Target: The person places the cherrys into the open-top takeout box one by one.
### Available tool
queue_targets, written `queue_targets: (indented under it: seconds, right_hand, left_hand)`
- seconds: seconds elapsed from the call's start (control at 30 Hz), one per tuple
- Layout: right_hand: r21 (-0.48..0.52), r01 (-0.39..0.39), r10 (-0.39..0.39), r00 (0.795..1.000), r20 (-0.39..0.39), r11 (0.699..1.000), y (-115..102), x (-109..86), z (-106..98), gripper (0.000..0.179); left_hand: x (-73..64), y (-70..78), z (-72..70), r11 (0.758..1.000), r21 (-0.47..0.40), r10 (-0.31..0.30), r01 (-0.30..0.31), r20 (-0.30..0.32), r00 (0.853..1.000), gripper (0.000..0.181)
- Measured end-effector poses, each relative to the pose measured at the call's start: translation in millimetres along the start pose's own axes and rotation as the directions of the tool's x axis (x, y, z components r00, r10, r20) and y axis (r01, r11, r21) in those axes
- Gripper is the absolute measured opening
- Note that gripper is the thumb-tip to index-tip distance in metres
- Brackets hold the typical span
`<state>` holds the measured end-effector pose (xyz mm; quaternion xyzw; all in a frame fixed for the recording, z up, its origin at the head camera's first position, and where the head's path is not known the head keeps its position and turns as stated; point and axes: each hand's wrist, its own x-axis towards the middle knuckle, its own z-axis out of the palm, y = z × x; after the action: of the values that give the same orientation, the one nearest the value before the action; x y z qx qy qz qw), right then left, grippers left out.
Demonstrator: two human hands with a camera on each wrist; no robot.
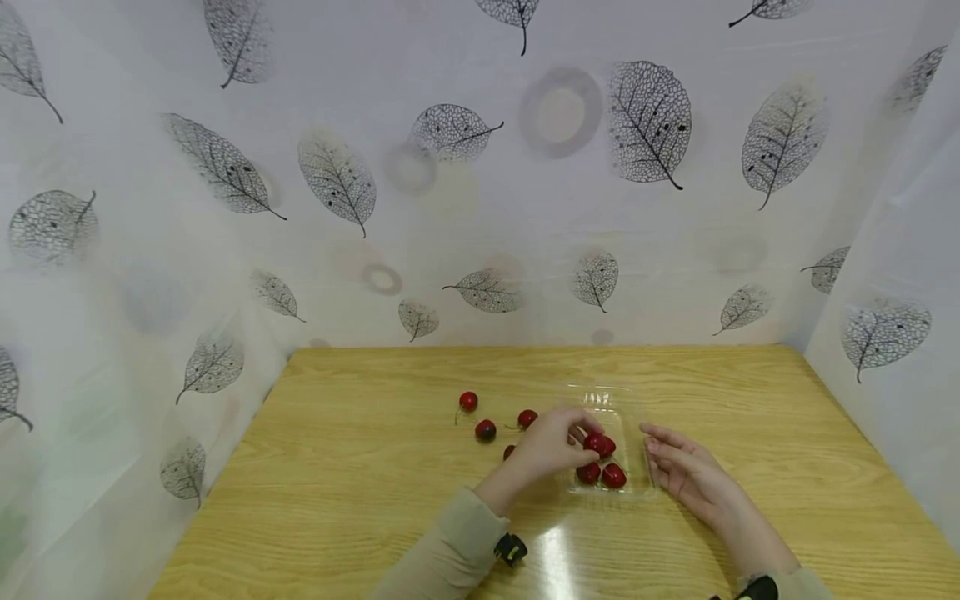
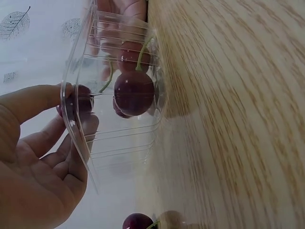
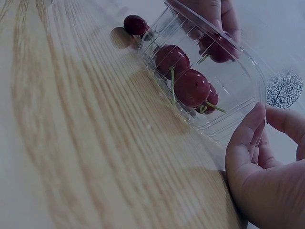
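A clear plastic container [image 3: 245, 64] stands on the table with several dark red cherries [image 1: 614, 476] inside, some with green stems. My left hand [image 1: 551, 443] reaches over its left side. Between thumb and fingertips it pinches a cherry [image 2: 84, 99], which is at rim height in the left wrist view, above the others. At the container's right edge is my right hand [image 1: 693, 473]. Its thumb and index finger pinch the rim at a corner in the right wrist view [image 3: 267, 162], while the remaining fingers lie along the outside wall.
Left of the container, several loose cherries [image 1: 485, 430] lie on the wood-grain table [image 1: 360, 467], one partly hidden by the left hand. A white curtain with leaf prints [image 1: 487, 208] stands behind the table and along both sides. Dark bands [image 1: 511, 550] circle the wrists.
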<state>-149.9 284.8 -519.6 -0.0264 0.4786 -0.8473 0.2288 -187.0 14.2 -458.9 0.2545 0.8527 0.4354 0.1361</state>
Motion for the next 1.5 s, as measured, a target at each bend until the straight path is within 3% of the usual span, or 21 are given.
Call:
queue_targets:
  seconds: [0.57, 0.9, 1.23, 1.5]
  right_hand:
    - [0.017, 0.008, -0.009, 0.999, 0.030, 1.000, 0.6, 0.4, -0.7, 0.042]
    - [-0.003, 0.015, -0.015, 1.000, 0.011, 1.000, 0.4, 0.3, 0.4, 0.042]
    - [0.023, 0.011, -0.011, 1.000, 0.028, 1.000, 1.2, 0.3, -1.8, 0.043]
    - [0.026, 0.011, -0.012, 0.999, 0.037, 1.000, 1.5, 1.2, -2.9, 0.043]
  left_hand:
    - [3.8, -1.4, 2.7, 0.991, 0.129, -0.025, 0.022, 0.022, 0.999, 0.028]
    - [3.1, -3.7, 1.1, 0.994, 0.110, -0.003, 0.000, 0.035, 0.999, 0.026]
    - [3.3, -4.0, -2.2, 0.999, -0.037, -0.011, 0.012, 0.019, 1.000, 0.021]
    - [4.9, -3.3, -8.9, 0.998, -0.059, 0.008, -0.007, 0.007, 1.000, 0.020]
